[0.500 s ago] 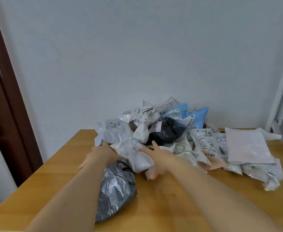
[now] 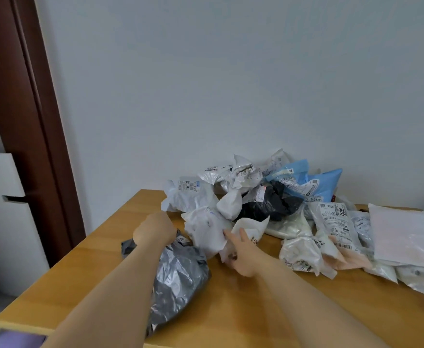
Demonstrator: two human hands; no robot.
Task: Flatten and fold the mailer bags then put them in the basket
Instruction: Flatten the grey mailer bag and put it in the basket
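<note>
- On wooden table (image 2: 243,305), beside grey mailer (image 2: 178,277): left hand (image 2: 155,228) now curled, earlier splayed; whether gripping anything, cannot tell.
- Right hand (image 2: 243,257) now pinching crumpled white mailer (image 2: 211,232), fingers extended.

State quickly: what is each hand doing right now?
Left hand: fingers hidden, cannot be told.
Right hand: holding the crumpled white mailer bag.

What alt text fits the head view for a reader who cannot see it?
Both hands reach into a pile of crumpled mailer bags on a wooden table: the right hand grips a white bag, the left hand sits above a grey bag.
</note>
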